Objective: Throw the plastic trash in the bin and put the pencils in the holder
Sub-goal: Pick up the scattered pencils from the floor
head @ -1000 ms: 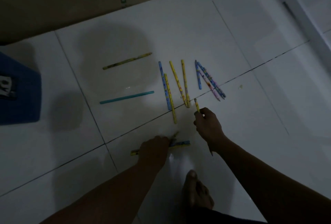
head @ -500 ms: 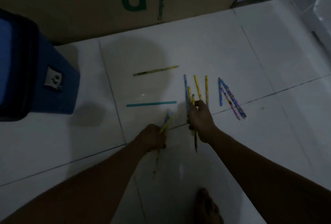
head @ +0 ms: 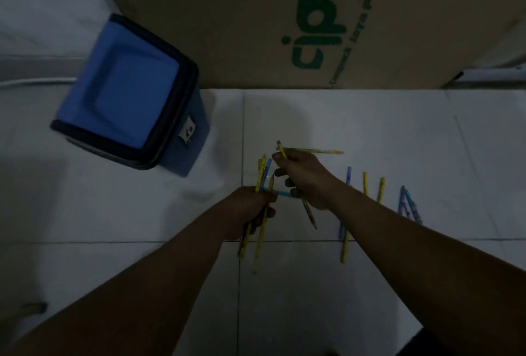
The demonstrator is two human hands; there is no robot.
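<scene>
My left hand (head: 252,207) grips a small bundle of yellow and blue pencils (head: 262,173), held upright above the white tiled floor. My right hand (head: 306,179) is just to its right, closed on a yellow pencil (head: 281,150) whose tip pokes out below the palm. A teal pencil (head: 283,193) lies on the floor between the hands, mostly hidden. Another yellow pencil (head: 316,151) lies flat behind my right hand. More pencils (head: 365,185) lie in a row to the right, with a blue and pink cluster (head: 410,206) beyond. No holder or plastic trash is visible.
A blue bin (head: 133,94) with a closed swing lid stands at the left on the floor. A large cardboard box (head: 284,14) with green print closes off the back. The scene is dim. White tiled floor (head: 113,213) spreads in front of the bin.
The view swung left and up, bringing the bin fully into sight. Both hands lifted off the floor with their pencils and came closer together, toward the bin side.
</scene>
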